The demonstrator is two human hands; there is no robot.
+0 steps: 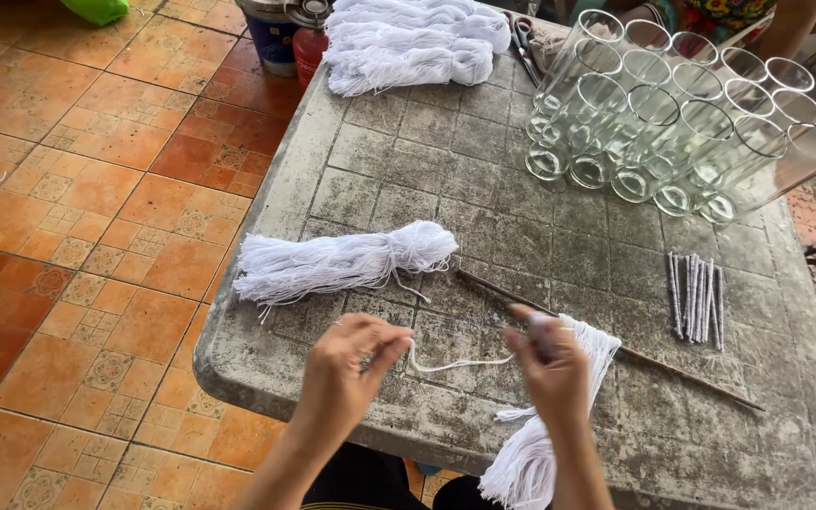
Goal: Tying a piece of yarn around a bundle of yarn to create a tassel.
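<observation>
The person's left hand pinches one end of a short white cotton strand between thumb and fingertips, just above the near edge of the worn grey plastic table with a moulded tile pattern. The strand sags in a shallow curve across to the right hand, which is closed around the top of a loose bundle of white cotton threads; the bundle drapes over the table's near edge and hangs down toward the person's lap. The right hand is motion-blurred, so whether it also grips the strand's far end is hard to tell, though it seems to.

Just beyond the hands lies a second tied bundle of white threads, flat on the table with its knotted end pointing right. A thin brown wooden stick runs diagonally across the table and passes under the right hand's bundle. To the right lies a small row of short white wax-coated wicks, side by side. At the far side stands a cluster of tall clear glass tumblers, near a heap of white thread hanks with a pair of scissors beside it. The floor is orange patterned tile.
</observation>
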